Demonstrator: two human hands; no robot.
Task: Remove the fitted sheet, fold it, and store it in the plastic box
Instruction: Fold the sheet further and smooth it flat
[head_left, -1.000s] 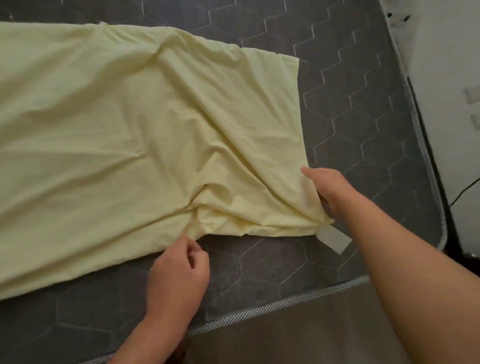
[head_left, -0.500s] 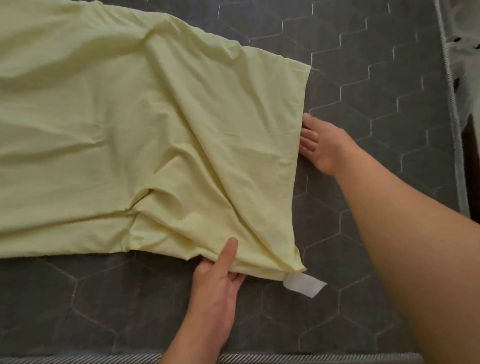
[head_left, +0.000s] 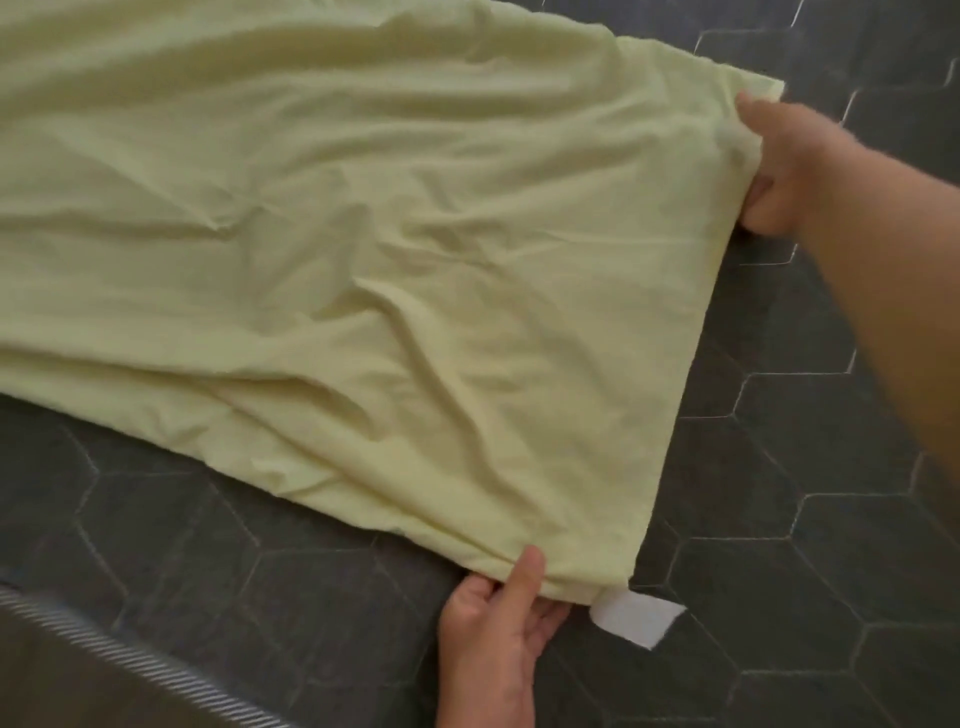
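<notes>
The pale yellow fitted sheet (head_left: 363, 234) lies folded and wrinkled across the dark grey mattress (head_left: 779, 519), reaching off the left edge of the view. My left hand (head_left: 498, 618) pinches the sheet's near right corner, thumb on top, right beside a white label (head_left: 641, 618) that sticks out from the corner. Over at the far right corner, my right hand (head_left: 784, 166) grips the cloth with its thumb on top and fingers curled under the edge. The plastic box is not in view.
The mattress has a hexagon quilted pattern and a striped piped edge (head_left: 130, 665) at the lower left, where it ends. Bare mattress shows to the right of the sheet and along the near side.
My right hand moved from the middle of the sheet's right edge up to the far corner and closed on it. My left hand slid right to the near corner by the label.
</notes>
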